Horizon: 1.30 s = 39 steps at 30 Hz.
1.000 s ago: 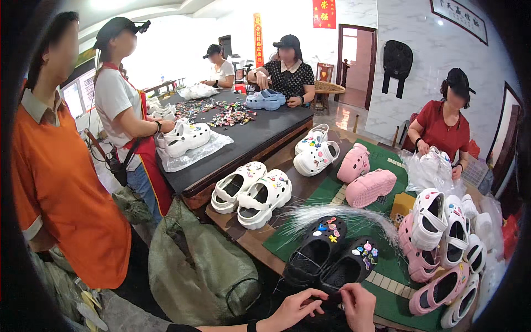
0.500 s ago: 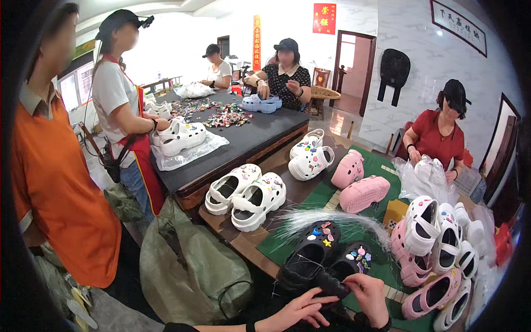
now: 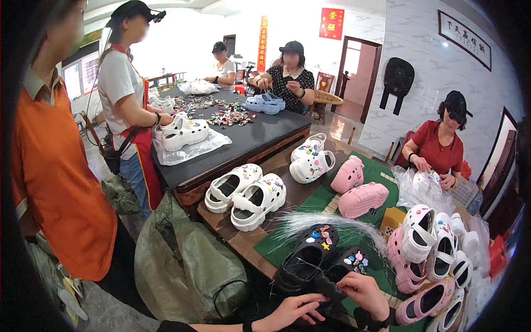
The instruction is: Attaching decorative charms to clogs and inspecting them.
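A pair of black clogs decorated with colourful charms lies at the near edge of the table. The left black clog (image 3: 296,271) has a thin pale line across its opening. The right black clog (image 3: 355,260) sits beside it, its dark heel strap (image 3: 331,290) swung toward me. My left hand (image 3: 290,313) grips the strap's near end, fingers fairly straight and pressed against it. At the strap's other side my right hand (image 3: 365,296) pinches with thumb and forefinger. Anything thin between those fingertips is too small to make out.
Behind the clogs spreads a bundle of clear filaments (image 3: 337,223). White clogs (image 3: 259,202) and pink clogs (image 3: 362,200) stand farther off; more clogs (image 3: 420,239) pile up on the right. A green sack (image 3: 188,265) is at left. Several people work around the tables.
Both hands have shifted slightly down with the strap between them. The whole view has tilted a little. Across the dark table, a person's hand has moved above the blue clogs.
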Motion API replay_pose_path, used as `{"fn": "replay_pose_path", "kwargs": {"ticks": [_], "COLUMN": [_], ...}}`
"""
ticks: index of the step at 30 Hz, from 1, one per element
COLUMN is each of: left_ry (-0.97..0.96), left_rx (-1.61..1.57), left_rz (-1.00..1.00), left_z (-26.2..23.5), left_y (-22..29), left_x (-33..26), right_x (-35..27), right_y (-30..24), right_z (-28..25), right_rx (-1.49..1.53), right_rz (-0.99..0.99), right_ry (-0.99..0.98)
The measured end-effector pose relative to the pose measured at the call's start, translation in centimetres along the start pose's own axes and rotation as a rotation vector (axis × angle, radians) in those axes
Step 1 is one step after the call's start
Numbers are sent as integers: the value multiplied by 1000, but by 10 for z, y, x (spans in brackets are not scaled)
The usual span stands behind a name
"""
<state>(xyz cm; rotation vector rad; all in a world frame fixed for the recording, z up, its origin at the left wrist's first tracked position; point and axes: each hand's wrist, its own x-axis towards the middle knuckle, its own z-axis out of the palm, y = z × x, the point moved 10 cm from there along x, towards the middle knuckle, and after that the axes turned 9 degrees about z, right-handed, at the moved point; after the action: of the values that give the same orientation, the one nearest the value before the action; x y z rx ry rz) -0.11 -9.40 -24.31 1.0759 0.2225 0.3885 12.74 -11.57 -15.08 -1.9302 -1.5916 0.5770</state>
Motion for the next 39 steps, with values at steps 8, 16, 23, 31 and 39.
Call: {"fn": "replay_pose_path", "kwargs": {"ticks": [8, 16, 23, 31, 39], "left_ry": [22, 333, 593, 351, 386], "left_rx": [11, 131, -35, 236, 498], "left_rz": [-20, 149, 211, 475, 360], "left_z": [-11, -84, -119, -133, -175], "left_y": [-16, 56, 76, 74, 67], "left_x": [13, -38, -34, -44, -23], "right_x": [1, -55, -134, -153, -141], "right_y": [-14, 11, 75, 90, 67], "right_z": [-6, -44, -58, -44, -31], "right_rx": [-29, 98, 115, 863, 1313], "right_rz": [-11, 207, 465, 466, 144], "right_ry": [13, 257, 348, 507, 678]}}
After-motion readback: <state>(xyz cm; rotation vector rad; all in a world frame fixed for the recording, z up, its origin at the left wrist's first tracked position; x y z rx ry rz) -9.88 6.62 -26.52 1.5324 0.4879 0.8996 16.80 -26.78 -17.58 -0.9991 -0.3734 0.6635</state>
